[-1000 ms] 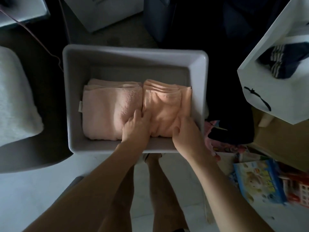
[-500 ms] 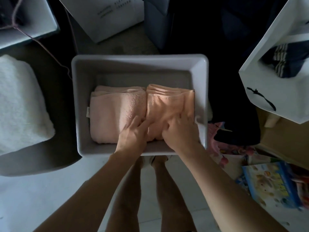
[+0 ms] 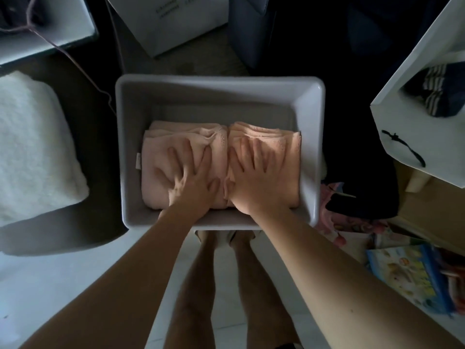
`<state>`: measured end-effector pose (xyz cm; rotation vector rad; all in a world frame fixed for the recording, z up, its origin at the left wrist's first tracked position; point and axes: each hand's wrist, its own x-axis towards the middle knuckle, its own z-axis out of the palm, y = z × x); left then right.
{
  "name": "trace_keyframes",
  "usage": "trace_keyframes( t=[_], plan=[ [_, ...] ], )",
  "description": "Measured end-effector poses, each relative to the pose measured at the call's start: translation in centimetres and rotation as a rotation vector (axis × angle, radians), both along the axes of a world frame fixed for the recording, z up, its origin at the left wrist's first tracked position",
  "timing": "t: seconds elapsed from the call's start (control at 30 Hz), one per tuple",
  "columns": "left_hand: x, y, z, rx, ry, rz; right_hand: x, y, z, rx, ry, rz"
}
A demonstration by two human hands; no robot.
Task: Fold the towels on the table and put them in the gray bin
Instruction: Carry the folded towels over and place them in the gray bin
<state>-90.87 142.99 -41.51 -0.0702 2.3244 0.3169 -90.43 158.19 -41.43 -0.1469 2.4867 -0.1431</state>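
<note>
Down inside the gray bin (image 3: 310,147), two folded pink towels are lying side by side, filling the near part of its floor while the far strip of the floor is showing bare. On the left towel (image 3: 156,157) the left hand (image 3: 191,182) is pressing flat, its fingers (image 3: 173,157) spread wide across the cloth. On the right towel (image 3: 292,157) the right hand (image 3: 256,177) is lying palm down, its fingers (image 3: 256,152) straight and only slightly parted. Both forearms are reaching over the bin's near rim, and the two hands are sitting just beside each other at the seam where the towels are touching. Left of the bin, a white fluffy towel (image 3: 30,147) is resting on a dark surface, apart from the bin. To the right, a white paper bag (image 3: 415,127) is holding a dark striped cloth (image 3: 437,91), and a colourful box (image 3: 407,275) is lying on the floor nearby
</note>
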Motion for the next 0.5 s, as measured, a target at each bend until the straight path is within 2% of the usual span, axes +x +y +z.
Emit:
trace_keyframes(
  t=[0.13,0.27,0.37,0.43,0.5],
  plan=[
    [1.7,-0.5,0.7,0.081,0.113,0.021,2.1,0.6,0.7,-0.083,-0.010,-0.019],
    [2.1,-0.2,-0.8,0.005,0.035,-0.083,3.3,-0.8,-0.2,-0.212,-0.116,-0.049],
    [0.6,0.2,-0.3,-0.020,-0.067,-0.105,1.3,-1.1,-0.4,-0.210,-0.209,-0.067],
    [-0.4,0.0,1.9,0.054,-0.075,-0.070,0.3,-1.4,1.0,-0.167,-0.250,-0.088],
    [-0.9,-1.3,5.3,0.224,0.045,0.061,0.0,-2.6,3.4,-0.148,-0.202,-0.165]
  ],
)
